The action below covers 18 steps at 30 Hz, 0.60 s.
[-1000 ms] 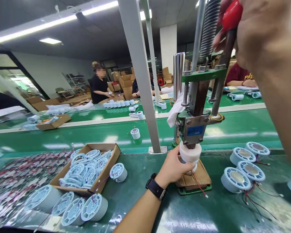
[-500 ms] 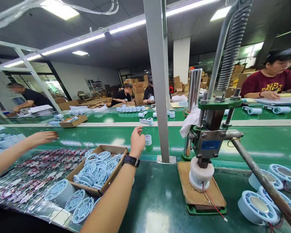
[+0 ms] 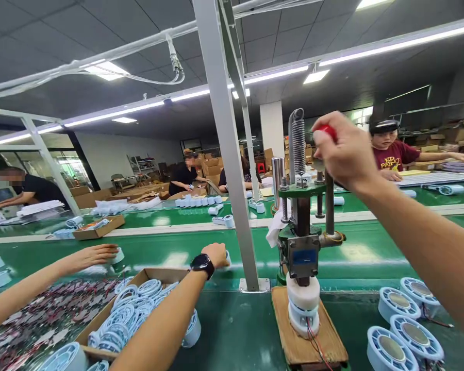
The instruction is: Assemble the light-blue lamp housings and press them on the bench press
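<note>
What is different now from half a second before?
The lever swung up; the right hand, out of view then, holds its red knob. The left hand now partly hides the pale cup on the belt; its grip is unclear. The wired part stayed under the press.

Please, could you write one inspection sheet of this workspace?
Surface: glossy dark-green worktop.
Job's things: light-blue round plastic housing under the white round block of a green-and-steel lever press.
Clutter: brown cardboard box of light-blue plastic rings.
Hands: left hand at a small light-blue part, grip hidden; right hand closed around a red round knob.
Cables: thin red and dark wires running from the housing.
Surroundings: green conveyor belt; co-worker in maroon printed shirt.
</note>
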Motion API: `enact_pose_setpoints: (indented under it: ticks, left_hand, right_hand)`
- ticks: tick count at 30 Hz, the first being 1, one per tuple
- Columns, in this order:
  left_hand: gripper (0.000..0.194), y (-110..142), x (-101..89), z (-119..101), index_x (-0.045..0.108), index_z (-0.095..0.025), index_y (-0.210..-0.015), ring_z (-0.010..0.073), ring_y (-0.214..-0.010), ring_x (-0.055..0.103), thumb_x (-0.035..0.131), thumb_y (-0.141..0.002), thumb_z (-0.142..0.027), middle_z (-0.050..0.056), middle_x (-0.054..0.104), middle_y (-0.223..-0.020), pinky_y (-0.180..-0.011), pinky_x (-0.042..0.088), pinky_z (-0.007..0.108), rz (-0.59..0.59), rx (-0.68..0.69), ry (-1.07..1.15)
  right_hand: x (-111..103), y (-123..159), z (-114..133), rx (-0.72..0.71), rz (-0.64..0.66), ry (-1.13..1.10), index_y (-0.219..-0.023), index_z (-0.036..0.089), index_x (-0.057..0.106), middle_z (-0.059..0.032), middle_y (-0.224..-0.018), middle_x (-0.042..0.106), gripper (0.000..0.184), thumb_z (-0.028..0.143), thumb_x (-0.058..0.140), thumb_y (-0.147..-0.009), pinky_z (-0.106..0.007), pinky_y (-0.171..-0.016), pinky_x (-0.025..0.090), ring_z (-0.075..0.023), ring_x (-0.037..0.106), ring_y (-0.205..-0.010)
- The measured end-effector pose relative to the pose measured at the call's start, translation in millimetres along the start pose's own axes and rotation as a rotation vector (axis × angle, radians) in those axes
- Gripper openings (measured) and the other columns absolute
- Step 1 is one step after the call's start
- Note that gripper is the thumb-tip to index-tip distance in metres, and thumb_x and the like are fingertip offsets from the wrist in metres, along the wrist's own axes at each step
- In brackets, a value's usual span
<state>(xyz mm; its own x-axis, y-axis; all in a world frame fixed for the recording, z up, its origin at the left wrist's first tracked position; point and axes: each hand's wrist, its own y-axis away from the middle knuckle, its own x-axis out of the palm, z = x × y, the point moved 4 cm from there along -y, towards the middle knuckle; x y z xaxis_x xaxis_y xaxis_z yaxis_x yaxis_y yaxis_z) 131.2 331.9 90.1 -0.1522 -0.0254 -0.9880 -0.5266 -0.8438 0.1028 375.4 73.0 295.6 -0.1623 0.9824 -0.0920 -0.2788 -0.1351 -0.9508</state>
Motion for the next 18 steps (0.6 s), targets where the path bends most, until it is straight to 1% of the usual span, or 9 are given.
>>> enact_pose_setpoints:
  ticks: [2, 4, 8, 10, 12, 13, 15, 16, 18]
  left_hand:
    - [0.033, 28, 0.4, -5, 0.066, -0.013, -0.100, 0.0206, -0.098, 0.066, 0.065, -0.089, -0.044, 0.007, 0.069, -0.103, -0.090, 0.053, 0.043, 0.014, 0.008, -0.060]
    - [0.039, 63, 7.9, -15, 0.069, -0.012, -0.091, 0.0245, -0.094, 0.068, 0.066, -0.085, -0.050, 0.010, 0.071, -0.096, -0.087, 0.054, 0.045, 0.012, 0.050, -0.088]
    - [0.048, 126, 32.3, -46, 0.071, -0.008, -0.092, 0.0406, -0.091, 0.069, 0.069, -0.078, -0.054, 0.023, 0.073, -0.093, -0.078, 0.054, 0.050, -0.041, 0.121, -0.054]
    - [0.053, 145, 40.9, -57, 0.069, -0.009, -0.101, 0.0413, -0.088, 0.070, 0.065, -0.080, -0.058, 0.021, 0.073, -0.091, -0.074, 0.055, 0.048, -0.065, 0.128, -0.010]
    - [0.053, 154, 41.6, -56, 0.065, -0.015, -0.113, 0.0380, -0.087, 0.071, 0.056, -0.087, -0.059, 0.016, 0.075, -0.090, -0.072, 0.055, 0.044, -0.093, 0.127, 0.034]
    - [0.050, 155, 38.1, -50, 0.063, -0.017, -0.117, 0.0363, -0.088, 0.071, 0.051, -0.090, -0.057, 0.014, 0.075, -0.091, -0.073, 0.055, 0.043, -0.112, 0.117, 0.052]
    - [0.041, 151, 24.3, -24, 0.062, -0.018, -0.118, 0.0344, -0.089, 0.071, 0.045, -0.095, -0.046, 0.015, 0.074, -0.092, -0.076, 0.053, 0.042, -0.163, 0.054, 0.081]
    - [0.036, 148, 15.3, -6, 0.064, -0.016, -0.114, 0.0340, -0.089, 0.071, 0.044, -0.095, -0.039, 0.016, 0.074, -0.092, -0.078, 0.053, 0.041, -0.194, 0.004, 0.096]
    - [0.028, 137, -1.7, 33, 0.069, -0.015, -0.098, 0.0324, -0.090, 0.070, 0.044, -0.092, -0.027, 0.017, 0.073, -0.090, -0.082, 0.051, 0.040, -0.260, -0.103, 0.150]
  right_hand:
    - [15, -7, -5, 0.002, -0.002, 0.044, -0.099, 0.008, 0.065, 0.0003, -0.084, 0.060, 0.022, 0.022, 0.048, -0.095, -0.020, -0.076, 0.037, -0.0024, 0.051, -0.074]
    - [20, -11, -7, 0.001, 0.008, 0.068, -0.104, 0.007, 0.064, 0.0000, -0.089, 0.060, 0.026, 0.025, 0.047, -0.096, -0.021, -0.081, 0.037, -0.0031, 0.053, -0.080]
    - [8, -7, -2, 0.018, 0.067, 0.127, -0.120, 0.006, 0.060, -0.0051, -0.109, 0.060, 0.036, 0.027, 0.042, -0.097, -0.026, -0.092, 0.038, -0.0104, 0.056, -0.103]
    - [-2, 17, 5, -0.009, 0.100, 0.126, -0.135, 0.009, 0.050, -0.0101, -0.131, 0.053, 0.042, 0.025, 0.041, -0.097, -0.031, -0.106, 0.034, -0.0159, 0.048, -0.124]
    - [-14, 68, 11, -0.005, 0.095, 0.054, -0.148, 0.017, 0.036, -0.0097, -0.146, 0.042, 0.053, 0.027, 0.043, -0.097, -0.037, -0.114, 0.031, -0.0188, 0.040, -0.136]
    - [-18, 103, 10, 0.054, 0.075, 0.005, -0.151, 0.024, 0.030, -0.0075, -0.149, 0.038, 0.058, 0.031, 0.045, -0.096, -0.042, -0.113, 0.034, -0.0203, 0.041, -0.136]
    - [-21, 182, 6, 0.226, -0.002, -0.161, -0.149, 0.036, 0.030, -0.0059, -0.147, 0.041, 0.068, 0.040, 0.057, -0.088, -0.050, -0.108, 0.043, -0.0261, 0.043, -0.136]
    - [-17, 221, 3, 0.333, 0.009, -0.188, -0.149, 0.039, 0.030, -0.0068, -0.145, 0.043, 0.073, 0.043, 0.063, -0.083, -0.053, -0.105, 0.045, -0.0289, 0.045, -0.134]
    - [0, 287, 0, 0.577, 0.218, -0.200, -0.153, 0.034, 0.019, -0.0111, -0.145, 0.043, 0.086, 0.048, 0.064, -0.082, -0.058, -0.101, 0.046, -0.0324, 0.054, -0.125]
